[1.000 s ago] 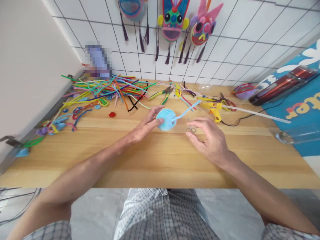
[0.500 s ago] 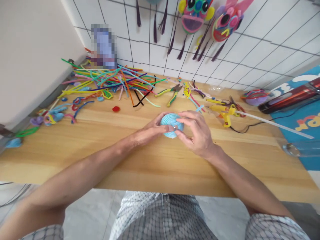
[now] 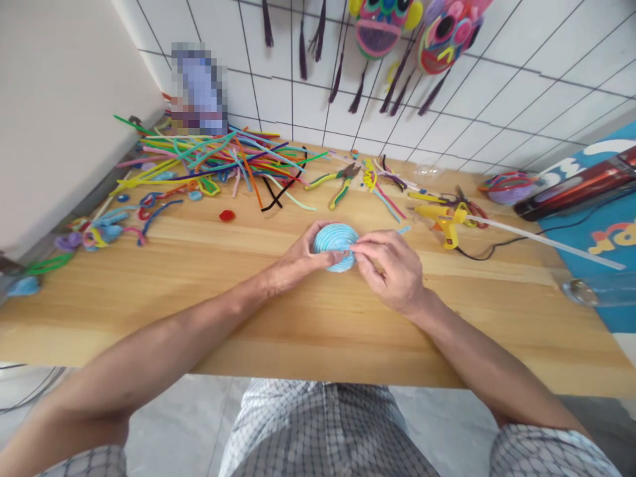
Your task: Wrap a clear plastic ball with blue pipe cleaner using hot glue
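Note:
A round coil of light blue pipe cleaner (image 3: 336,237) is held just above the wooden table, in front of my body. My left hand (image 3: 309,255) is wrapped round its left side, with the thumb lying across the lower face. At the coil's right edge my right hand (image 3: 390,268) has thumb and fingertips pinched together on the blue pipe cleaner. A light blue tip (image 3: 405,230) sticks out beyond the right knuckles. Under the fingers, the strand itself is mostly hidden.
Behind my hands lie loose pipe cleaners (image 3: 218,159), green-handled pliers (image 3: 340,185) and a red disc (image 3: 227,215). A yellow glue gun (image 3: 447,222) with a long glue stick rests at right. A red-black cylinder (image 3: 581,185) lies beyond it. Masks (image 3: 380,36) hang on the tiled wall.
My right fingers have closed from a looser spread into a pinch at the coil's right edge. The blue tip beyond that hand has shifted slightly right and nearer to me.

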Tool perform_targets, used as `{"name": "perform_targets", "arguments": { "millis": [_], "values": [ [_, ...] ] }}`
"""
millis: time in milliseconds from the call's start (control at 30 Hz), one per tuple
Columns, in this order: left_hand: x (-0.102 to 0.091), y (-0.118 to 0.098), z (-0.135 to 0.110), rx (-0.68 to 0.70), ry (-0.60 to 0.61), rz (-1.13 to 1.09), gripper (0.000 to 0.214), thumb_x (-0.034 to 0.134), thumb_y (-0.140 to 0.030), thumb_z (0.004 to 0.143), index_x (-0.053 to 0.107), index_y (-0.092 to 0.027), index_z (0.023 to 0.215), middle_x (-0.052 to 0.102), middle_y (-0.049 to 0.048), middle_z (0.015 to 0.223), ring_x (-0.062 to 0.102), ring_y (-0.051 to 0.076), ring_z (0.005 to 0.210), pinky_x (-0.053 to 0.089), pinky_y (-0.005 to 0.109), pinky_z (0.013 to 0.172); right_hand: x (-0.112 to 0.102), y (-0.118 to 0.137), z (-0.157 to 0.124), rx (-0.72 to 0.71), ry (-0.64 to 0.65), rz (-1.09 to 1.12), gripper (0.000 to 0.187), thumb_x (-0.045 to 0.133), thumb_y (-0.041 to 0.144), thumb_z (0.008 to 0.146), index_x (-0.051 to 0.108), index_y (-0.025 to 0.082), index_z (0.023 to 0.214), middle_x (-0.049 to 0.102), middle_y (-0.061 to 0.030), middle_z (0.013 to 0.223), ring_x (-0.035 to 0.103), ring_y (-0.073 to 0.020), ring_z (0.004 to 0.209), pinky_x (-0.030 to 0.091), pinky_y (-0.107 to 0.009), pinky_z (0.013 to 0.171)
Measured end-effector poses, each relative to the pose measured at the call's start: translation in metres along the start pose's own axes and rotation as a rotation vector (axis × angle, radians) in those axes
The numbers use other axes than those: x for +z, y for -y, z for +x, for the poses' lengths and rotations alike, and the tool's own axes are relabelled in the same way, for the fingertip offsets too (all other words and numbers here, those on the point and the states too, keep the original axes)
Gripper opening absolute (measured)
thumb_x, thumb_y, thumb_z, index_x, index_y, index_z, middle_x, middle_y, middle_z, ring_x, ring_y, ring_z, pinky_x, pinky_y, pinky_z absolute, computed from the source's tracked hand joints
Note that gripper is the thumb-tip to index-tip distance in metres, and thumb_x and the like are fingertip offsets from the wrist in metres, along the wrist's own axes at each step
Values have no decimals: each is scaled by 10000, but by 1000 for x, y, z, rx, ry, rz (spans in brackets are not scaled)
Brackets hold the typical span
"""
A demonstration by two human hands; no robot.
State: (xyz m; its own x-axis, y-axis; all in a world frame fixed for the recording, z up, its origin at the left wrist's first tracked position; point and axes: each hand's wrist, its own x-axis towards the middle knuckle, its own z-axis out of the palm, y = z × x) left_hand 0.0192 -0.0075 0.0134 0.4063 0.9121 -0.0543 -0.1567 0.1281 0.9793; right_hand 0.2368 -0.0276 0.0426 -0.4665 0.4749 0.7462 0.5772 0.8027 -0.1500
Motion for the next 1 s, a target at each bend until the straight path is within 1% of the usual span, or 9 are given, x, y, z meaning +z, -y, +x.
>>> {"name": "perform_targets", "arguments": {
  "millis": [167, 300, 433, 567, 733, 867, 1000],
  "values": [
    [2, -3, -1, 7, -25, 3, 749, 887, -465, 711, 557, -201, 1330, 689, 90, 1252, 660, 259, 1145, 534, 409, 1027, 1, 1, -2, -5, -31, -42, 294, 607, 72, 975, 715, 268, 1166, 780, -60, 1038, 748, -206, 935, 617, -351, 797],
    [3, -6, -3, 6, 27, -43, 753, 883, -444, 730, 540, -214, 1359, 683, 103, 1298, 664, 262, 1169, 535, 414, 1041, 1, 1, -4, 38, -26, -77, 273, 623, 93, 963, 751, 280, 1115, 791, -54, 1024, 761, -209, 906, 625, -356, 802],
    [3, -4, -3, 13, 56, -49, 800, 898, -440, 711, 528, -222, 1386, 675, 117, 1323, 667, 271, 1170, 546, 426, 1028, 0, 1, -6, 24, -50, -69, 275, 627, 90, 959, 752, 265, 1130, 787, -66, 1010, 757, -212, 899, 625, -350, 801],
    [4, 0, -2, 21, 4, -10, 786, 882, -450, 710, 529, -224, 1375, 684, 109, 1303, 671, 271, 1157, 546, 429, 1022, 0, 4, -6, 41, -16, -80, 279, 624, 104, 965, 761, 281, 1130, 794, -58, 1013, 765, -218, 922, 634, -359, 823],
    [4, 2, 0, 36, -80, 45, 788, 855, -498, 685, 526, -213, 1342, 689, 92, 1250, 668, 262, 1105, 549, 402, 975, 3, 9, -6, 61, -8, -64, 248, 630, 105, 968, 761, 264, 1108, 803, -63, 1010, 766, -214, 919, 632, -355, 815],
    [5, 1, 0, 29, -91, 65, 769, 837, -505, 685, 544, -192, 1324, 703, 91, 1212, 674, 265, 1087, 557, 406, 970, 4, 11, -6, 36, -36, -69, 240, 641, 94, 967, 754, 242, 1117, 805, -72, 1000, 772, -214, 917, 634, -349, 817],
    [6, -2, -3, 34, -79, 85, 741, 818, -522, 701, 559, -189, 1310, 703, 98, 1239, 670, 281, 1129, 556, 418, 996, 4, 10, -6, 70, -9, -64, 254, 635, 99, 970, 767, 252, 1125, 810, -70, 1020, 773, -215, 925, 636, -348, 811]
  ]
}}
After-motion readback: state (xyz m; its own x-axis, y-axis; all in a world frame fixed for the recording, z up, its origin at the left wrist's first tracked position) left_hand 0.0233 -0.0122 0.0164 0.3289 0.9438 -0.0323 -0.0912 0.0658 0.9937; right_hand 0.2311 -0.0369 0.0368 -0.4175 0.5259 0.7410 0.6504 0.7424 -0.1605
